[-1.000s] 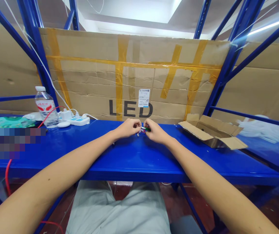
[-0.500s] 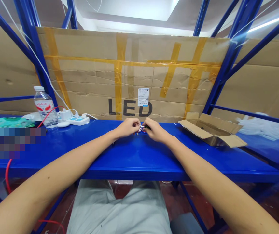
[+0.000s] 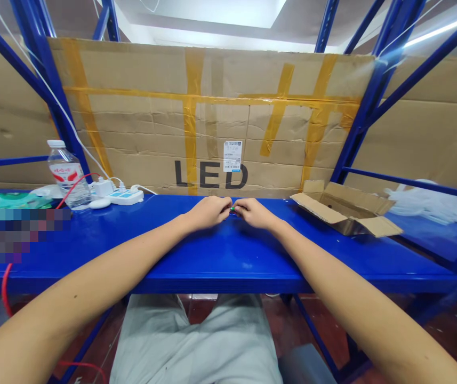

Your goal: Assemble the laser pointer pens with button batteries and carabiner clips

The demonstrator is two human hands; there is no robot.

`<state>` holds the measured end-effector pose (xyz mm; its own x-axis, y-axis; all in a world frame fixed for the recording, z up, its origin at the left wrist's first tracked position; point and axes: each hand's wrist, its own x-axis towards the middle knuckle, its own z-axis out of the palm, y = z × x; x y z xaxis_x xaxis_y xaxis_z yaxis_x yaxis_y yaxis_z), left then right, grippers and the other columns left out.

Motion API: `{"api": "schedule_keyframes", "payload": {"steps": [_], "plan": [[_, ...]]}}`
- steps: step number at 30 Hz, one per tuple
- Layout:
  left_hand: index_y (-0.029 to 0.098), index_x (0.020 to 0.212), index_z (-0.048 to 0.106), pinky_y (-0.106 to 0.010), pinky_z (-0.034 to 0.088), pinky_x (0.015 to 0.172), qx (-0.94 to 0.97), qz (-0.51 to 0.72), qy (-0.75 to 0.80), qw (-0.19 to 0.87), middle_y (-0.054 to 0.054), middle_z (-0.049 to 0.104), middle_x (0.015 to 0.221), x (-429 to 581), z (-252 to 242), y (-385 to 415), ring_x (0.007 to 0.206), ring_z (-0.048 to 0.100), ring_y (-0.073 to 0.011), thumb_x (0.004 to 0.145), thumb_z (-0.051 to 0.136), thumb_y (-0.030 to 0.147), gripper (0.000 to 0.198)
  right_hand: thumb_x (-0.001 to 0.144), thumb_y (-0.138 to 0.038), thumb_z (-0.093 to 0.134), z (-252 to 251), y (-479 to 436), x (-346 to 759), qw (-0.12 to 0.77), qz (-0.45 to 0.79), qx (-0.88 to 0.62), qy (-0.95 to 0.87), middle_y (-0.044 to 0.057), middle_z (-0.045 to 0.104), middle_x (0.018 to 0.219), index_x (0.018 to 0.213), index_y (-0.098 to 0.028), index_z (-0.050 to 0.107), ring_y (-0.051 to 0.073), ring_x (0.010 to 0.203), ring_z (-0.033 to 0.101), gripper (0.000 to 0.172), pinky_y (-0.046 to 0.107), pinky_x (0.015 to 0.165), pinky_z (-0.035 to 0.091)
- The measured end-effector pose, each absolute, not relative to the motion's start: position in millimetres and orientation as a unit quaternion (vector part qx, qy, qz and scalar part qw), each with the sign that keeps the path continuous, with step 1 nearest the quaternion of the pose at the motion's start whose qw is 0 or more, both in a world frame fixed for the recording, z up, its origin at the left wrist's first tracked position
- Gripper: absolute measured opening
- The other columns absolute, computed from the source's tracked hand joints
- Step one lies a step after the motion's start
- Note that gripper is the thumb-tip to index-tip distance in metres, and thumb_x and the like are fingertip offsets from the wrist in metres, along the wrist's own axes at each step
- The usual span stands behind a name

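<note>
My left hand [image 3: 208,211] and my right hand [image 3: 253,213] meet at the middle of the blue metal table [image 3: 220,256], near its back edge. Both have their fingers curled together around a small part [image 3: 232,209] with a green bit showing between the fingertips. Most of that part is hidden by my fingers, so I cannot make out what it is. Both forearms stretch out over the table from the lower corners of the picture.
An open cardboard box [image 3: 346,207] lies to the right. At the left stand a water bottle [image 3: 65,173], a white power strip [image 3: 118,196] with a red cable, and a green packet [image 3: 10,200]. A taped cardboard sheet marked LED [image 3: 212,117] closes the back. White plastic [image 3: 432,202] lies far right.
My hands have closed in tighter on the small part, hiding the red and silver bits seen before. The small loose pieces on the table by my left hand are no longer visible.
</note>
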<state>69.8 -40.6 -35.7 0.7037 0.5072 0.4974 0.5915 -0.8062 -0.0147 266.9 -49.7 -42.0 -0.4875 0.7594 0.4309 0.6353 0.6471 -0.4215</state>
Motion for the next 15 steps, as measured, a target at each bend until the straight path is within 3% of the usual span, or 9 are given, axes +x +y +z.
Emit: {"api": "schedule_keyframes", "payload": {"steps": [6,11,15], "plan": [[0.018,0.094,0.064,-0.029,0.040,0.065,-0.917,-0.216,-0.317,0.109,-0.008,0.071,0.085,73.7,-37.7,-44.7,0.076,0.066,-0.0222,0.091,0.048,0.024,0.018,0.091,-0.023,0.042,-41.8,-48.0,266.6,0.285,0.101,-0.420,-0.856,0.001,0.056,0.065,0.066,-0.017,0.053,0.014,0.066,0.047,0.027,0.026,0.065,0.034],[0.018,0.089,0.064,-0.026,0.038,0.061,-0.904,-0.270,-0.331,0.032,-0.004,0.070,0.077,72.9,-37.4,-41.2,0.068,0.062,-0.0173,0.089,0.051,0.025,0.015,0.080,-0.027,0.060,-46.2,-46.4,266.5,0.345,0.103,-0.394,-0.846,0.002,0.060,0.082,0.084,-0.017,0.055,0.016,0.076,0.051,0.011,0.028,0.070,0.038],[0.018,0.087,0.063,-0.025,0.038,0.061,-0.906,-0.284,-0.315,0.005,-0.002,0.069,0.074,69.8,-35.8,-36.8,0.065,0.061,-0.0157,0.089,0.051,0.024,0.014,0.076,-0.020,0.063,-48.6,-42.9,269.1,0.385,0.072,-0.363,-0.845,0.001,0.056,0.080,0.080,-0.018,0.055,0.016,0.075,0.051,0.009,0.028,0.070,0.039]]}}
